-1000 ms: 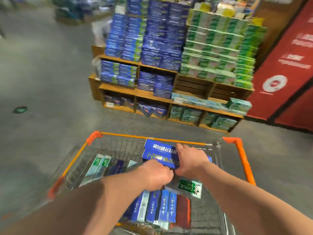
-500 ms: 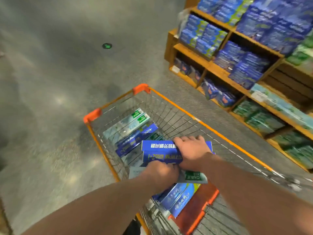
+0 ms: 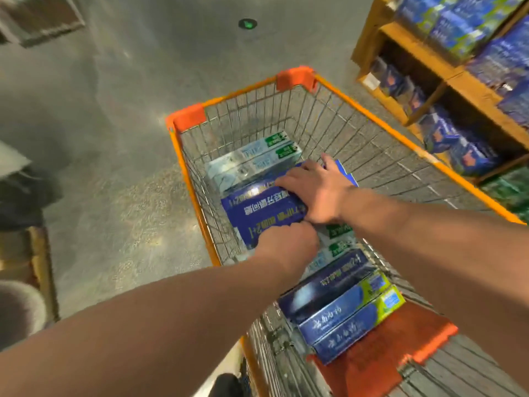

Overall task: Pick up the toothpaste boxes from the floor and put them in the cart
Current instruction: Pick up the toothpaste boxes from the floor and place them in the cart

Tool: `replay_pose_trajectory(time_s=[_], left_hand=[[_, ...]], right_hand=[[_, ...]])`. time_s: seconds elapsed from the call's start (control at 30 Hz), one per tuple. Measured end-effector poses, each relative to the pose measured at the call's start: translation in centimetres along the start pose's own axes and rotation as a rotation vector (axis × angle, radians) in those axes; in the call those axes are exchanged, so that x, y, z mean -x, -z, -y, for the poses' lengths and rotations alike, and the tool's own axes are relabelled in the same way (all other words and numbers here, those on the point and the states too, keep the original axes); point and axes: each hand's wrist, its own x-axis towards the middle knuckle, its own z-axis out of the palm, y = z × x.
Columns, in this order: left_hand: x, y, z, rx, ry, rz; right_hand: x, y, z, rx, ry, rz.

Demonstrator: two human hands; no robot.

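A wire cart point(image 3: 380, 121) with orange rim fills the middle of the view. Inside it, both my hands hold a blue toothpaste box pack point(image 3: 257, 213) with white lettering. My left hand point(image 3: 289, 245) grips its near end, fingers curled. My right hand point(image 3: 315, 190) lies over its top right side with fingers wrapped on it. Pale green-and-white toothpaste boxes point(image 3: 252, 161) lie in the cart's far end, just beyond the blue pack. More blue boxes point(image 3: 340, 305) are stacked at the cart's near end, beside an orange seat flap point(image 3: 400, 345).
A wooden shelf unit point(image 3: 435, 73) stocked with blue and green boxes stands close along the cart's right side. Grey floor point(image 3: 114, 138) stretches left, with a green floor marker point(image 3: 247, 23). A wooden crate edge point(image 3: 43, 267) sits at the far left.
The view has swung down and left, so the cart now points away diagonally. Both hands have lowered the blue pack deeper into the cart, next to the pale boxes.
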Motion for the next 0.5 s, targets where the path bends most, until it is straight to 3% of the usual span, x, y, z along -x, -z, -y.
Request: replay_pose_trajectory(time_s=[0.5], left_hand=[[-2.2, -0.7, -2.1, -0.052, -0.052, 0.028]], right_hand=[[-0.6, -0.1, -0.4, -0.014, 0.021, 0.070]])
